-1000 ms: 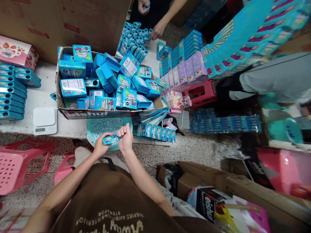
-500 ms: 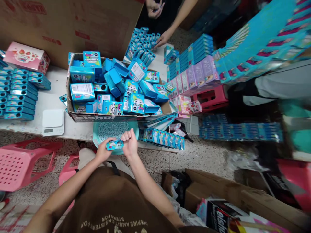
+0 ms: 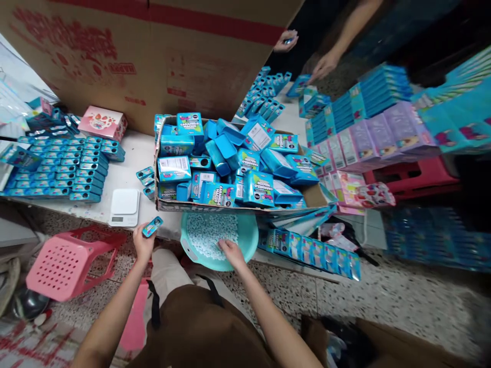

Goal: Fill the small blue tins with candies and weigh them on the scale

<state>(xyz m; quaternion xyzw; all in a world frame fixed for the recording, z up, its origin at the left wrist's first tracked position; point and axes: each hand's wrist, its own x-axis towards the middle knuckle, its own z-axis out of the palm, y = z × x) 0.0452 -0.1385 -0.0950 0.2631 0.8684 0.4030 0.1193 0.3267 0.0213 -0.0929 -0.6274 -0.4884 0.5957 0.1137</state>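
My left hand (image 3: 143, 242) is closed round a small blue candy tin (image 3: 153, 227), held near the front edge of the table by the white scale (image 3: 125, 207). My right hand (image 3: 231, 251) reaches into a turquoise basin (image 3: 250, 232). Its bent fingers touch the small pale-blue candies (image 3: 209, 235) there; what lies between the fingertips is hidden. Just behind the basin stands an open carton (image 3: 184, 206) heaped with blue boxes (image 3: 259, 186) lettered "Caramelo Macizo".
Rows of blue tins (image 3: 49, 168) and a pink strawberry box (image 3: 103, 122) stand at the left. A large cardboard box (image 3: 153, 61) rises behind. A co-worker's hand (image 3: 325, 65) touches blue packs at the back right. A pink stool (image 3: 57, 263) stands on the floor.
The view has turned left. My hands have parted: the left moved left with the tin, and the right went down into the candies. The co-worker's hand has shifted to another blue pack.
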